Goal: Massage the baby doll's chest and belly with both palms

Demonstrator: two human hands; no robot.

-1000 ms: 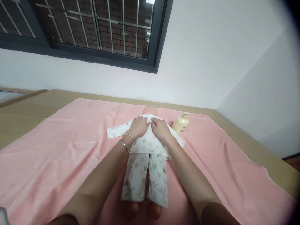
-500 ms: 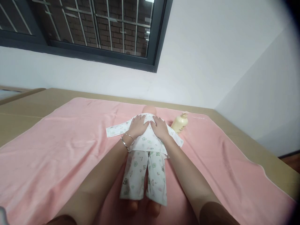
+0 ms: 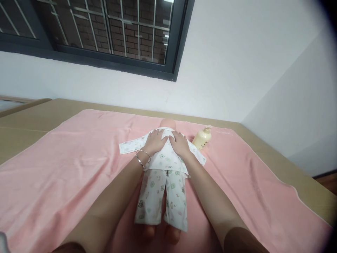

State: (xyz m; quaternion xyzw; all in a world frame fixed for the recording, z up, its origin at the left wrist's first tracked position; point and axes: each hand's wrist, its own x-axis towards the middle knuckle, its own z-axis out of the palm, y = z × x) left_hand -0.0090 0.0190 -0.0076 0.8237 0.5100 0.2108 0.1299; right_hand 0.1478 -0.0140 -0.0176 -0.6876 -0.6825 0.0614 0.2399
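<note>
Two-handed contact on the upper torso of a doll with a smooth pinkish head, dressed in a white, green-printed fabric top and trousers. The doll lies lengthwise near the middle of a pink, thin-edged cloth spread over a tan, wood-like surface, head toward the wall and feet toward the wearer. The left hand and right hand lie palm down on the top, fingers extended and slightly spread, thumb tips near each other; neither grasps anything. The step in hand appears to be resting, pressing or smoothing with both palms; the force applied cannot be judged. From this posture, a further stroke would call for flat palms and light, even pressure, without dragging the loose fabric. A pale-yellow, rounded pump bottle stands beside the right-hand sleeve; its base is partly hidden, so contact with the sleeve is uncertain. The doll's face is not visible, and the ends of its arms cannot be made out. The feet are dim. At the lower left, a greyish, rounded object is cut off and unidentifiable.
</note>
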